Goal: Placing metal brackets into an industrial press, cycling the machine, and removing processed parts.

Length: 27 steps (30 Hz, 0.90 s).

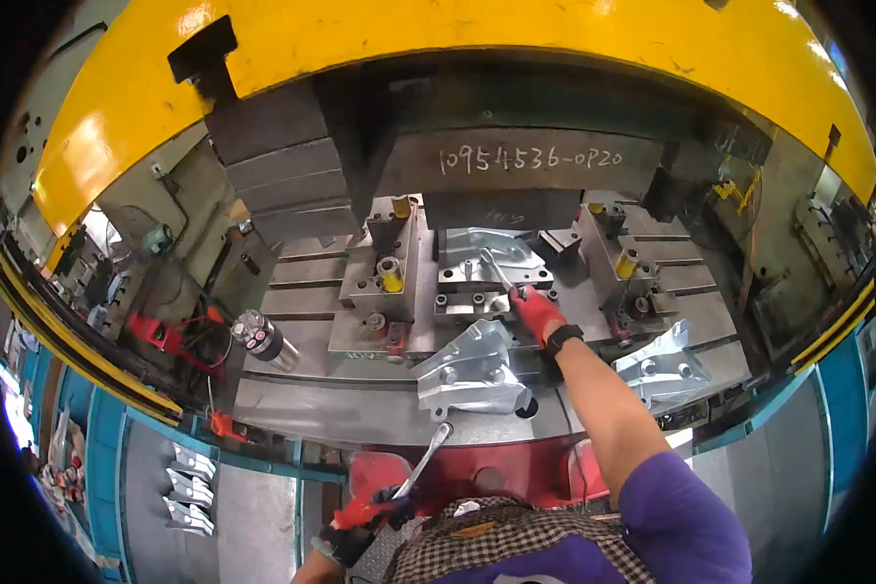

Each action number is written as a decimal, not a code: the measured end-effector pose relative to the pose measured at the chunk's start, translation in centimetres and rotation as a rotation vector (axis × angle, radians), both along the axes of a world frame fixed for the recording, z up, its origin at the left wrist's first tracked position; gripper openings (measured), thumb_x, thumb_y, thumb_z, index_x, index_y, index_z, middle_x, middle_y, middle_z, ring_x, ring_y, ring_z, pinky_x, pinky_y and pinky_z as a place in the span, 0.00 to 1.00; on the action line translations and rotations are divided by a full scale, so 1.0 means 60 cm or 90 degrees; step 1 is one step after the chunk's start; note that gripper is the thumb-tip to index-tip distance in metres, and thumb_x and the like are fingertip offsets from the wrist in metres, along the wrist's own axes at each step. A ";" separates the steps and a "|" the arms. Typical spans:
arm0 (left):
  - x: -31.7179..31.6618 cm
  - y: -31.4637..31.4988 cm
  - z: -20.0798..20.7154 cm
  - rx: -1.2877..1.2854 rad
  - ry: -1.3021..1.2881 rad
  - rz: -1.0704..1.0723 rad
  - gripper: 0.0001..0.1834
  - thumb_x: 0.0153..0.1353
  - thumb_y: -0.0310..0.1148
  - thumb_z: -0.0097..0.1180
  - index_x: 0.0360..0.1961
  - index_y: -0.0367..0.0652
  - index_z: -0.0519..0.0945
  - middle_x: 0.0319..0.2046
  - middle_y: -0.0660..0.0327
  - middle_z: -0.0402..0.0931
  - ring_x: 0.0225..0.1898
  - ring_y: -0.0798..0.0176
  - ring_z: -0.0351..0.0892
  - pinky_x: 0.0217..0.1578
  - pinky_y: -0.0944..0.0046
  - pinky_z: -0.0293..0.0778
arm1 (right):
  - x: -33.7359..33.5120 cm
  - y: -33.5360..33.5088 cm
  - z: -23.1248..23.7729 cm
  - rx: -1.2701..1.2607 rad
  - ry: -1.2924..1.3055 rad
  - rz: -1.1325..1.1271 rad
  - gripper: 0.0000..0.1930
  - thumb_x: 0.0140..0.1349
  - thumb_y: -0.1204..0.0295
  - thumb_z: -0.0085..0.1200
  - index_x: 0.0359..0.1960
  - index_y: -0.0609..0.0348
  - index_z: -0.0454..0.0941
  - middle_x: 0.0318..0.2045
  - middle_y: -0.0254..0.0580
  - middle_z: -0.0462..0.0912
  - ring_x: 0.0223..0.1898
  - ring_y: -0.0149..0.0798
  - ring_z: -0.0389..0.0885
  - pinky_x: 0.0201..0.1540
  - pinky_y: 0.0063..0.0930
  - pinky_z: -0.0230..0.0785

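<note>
My left hand (365,511), in a red and black glove, is closed around a silver rod tool (421,467) with a round head. The head is beside the lower edge of a bent sheet-metal part (472,370) on the press bed. My right hand (535,310), gloved in red, reaches into the press, closed on a second silver rod tool (499,270). That tool's far end is over another sheet-metal part (501,243) on the lower die (496,277); whether it touches cannot be made out. A third formed part (664,368) lies right of my right forearm.
Above hangs the dark upper die (516,165) under a yellow press frame (457,24). Guide blocks with yellow-banded posts (390,274) (627,261) flank the lower die. A metal cylinder (265,341) stands left on the bed. Several small parts (190,490) lie lower left.
</note>
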<state>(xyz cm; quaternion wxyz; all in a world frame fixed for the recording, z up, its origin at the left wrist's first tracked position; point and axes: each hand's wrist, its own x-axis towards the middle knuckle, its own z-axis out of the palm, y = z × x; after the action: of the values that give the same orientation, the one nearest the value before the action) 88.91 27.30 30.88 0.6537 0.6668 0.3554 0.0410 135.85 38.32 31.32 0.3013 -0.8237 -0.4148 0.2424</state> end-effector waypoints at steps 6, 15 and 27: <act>-0.046 0.014 -0.147 -0.132 -0.053 -0.092 0.22 0.58 0.39 0.60 0.53 0.42 0.75 0.40 0.67 0.78 0.40 0.72 0.73 0.38 0.70 0.70 | 0.002 -0.192 -0.034 0.268 0.168 0.035 0.26 0.60 0.57 0.55 0.55 0.60 0.68 0.41 0.43 0.81 0.41 0.39 0.78 0.44 0.34 0.69; -0.091 -0.032 -0.091 0.488 0.189 -0.243 0.34 0.47 0.51 0.62 0.58 0.56 0.72 0.58 0.50 0.67 0.60 0.43 0.63 0.60 0.47 0.58 | -0.076 -0.685 -0.064 -0.092 0.196 0.339 0.25 0.54 0.64 0.60 0.55 0.51 0.72 0.54 0.44 0.73 0.54 0.42 0.73 0.55 0.34 0.67; -0.063 -0.016 -0.125 0.374 0.378 -0.334 0.35 0.47 0.55 0.57 0.60 0.64 0.70 0.56 0.53 0.71 0.55 0.45 0.71 0.54 0.45 0.66 | -0.117 -0.647 -0.178 -0.131 -0.173 0.359 0.28 0.48 0.57 0.58 0.53 0.50 0.73 0.52 0.48 0.75 0.55 0.53 0.71 0.58 0.43 0.63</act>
<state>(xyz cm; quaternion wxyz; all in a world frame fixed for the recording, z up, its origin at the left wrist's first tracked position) 85.15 26.33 23.36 0.2966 0.8729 0.3197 -0.2186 128.81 -0.49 20.62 0.0794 -0.7271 -0.6364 0.2450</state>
